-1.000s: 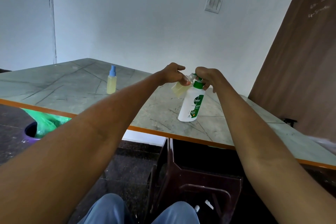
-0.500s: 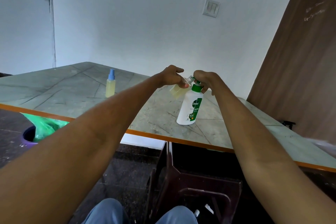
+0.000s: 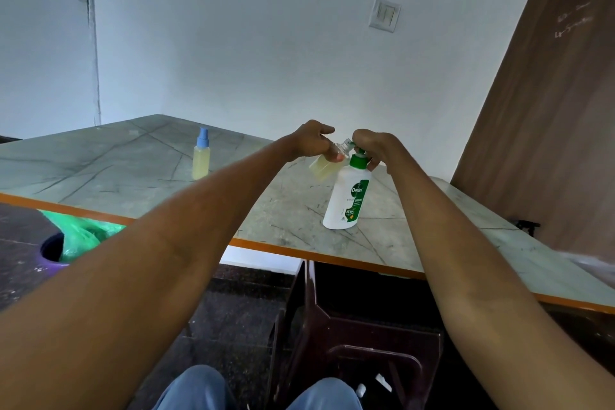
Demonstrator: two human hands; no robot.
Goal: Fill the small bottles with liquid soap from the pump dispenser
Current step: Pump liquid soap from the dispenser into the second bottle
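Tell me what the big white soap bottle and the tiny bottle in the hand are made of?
The big soap bottle looks like smooth white plastic: opaque, slightly shiny, with a green pump collar. The tiny bottle, held tilted by the left hand, looks like clear plastic, perhaps glass: yellowish liquid shows through its wall.

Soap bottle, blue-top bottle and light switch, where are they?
Soap bottle (image 3: pixel 347 201), head view, on its white body beside the label.
Blue-top bottle (image 3: pixel 201 161), head view, on its yellow body.
Light switch (image 3: pixel 384 14), head view, on the plate's middle.
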